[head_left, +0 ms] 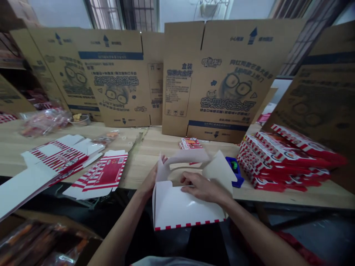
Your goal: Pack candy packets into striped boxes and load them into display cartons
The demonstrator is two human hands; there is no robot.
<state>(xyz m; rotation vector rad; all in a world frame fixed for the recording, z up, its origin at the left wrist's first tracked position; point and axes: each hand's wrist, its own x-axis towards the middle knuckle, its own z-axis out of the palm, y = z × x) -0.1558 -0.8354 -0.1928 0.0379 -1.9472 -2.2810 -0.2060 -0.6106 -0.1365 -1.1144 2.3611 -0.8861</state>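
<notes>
A white paperboard carry box (191,207) with a red-and-white striped lower edge stands partly folded in front of me, its top flaps up. Along its far side rises a flap with a curved handle cut-out (188,159). My left hand (154,177) grips the box's left side, its fingers partly hidden behind the board. Reaching over the near panel, my right hand (199,186) has its fingers curled at the panel's upper edge. A small red-and-white printed box (190,143) lies on the table just behind.
Flat striped box blanks (108,173) and more blanks (63,155) lie at left. Finished red boxes (280,159) are stacked at right beside a blue tape dispenser (235,171). Large cardboard cartons (219,81) stand along the back. An open carton of wrapped goods (41,240) sits lower left.
</notes>
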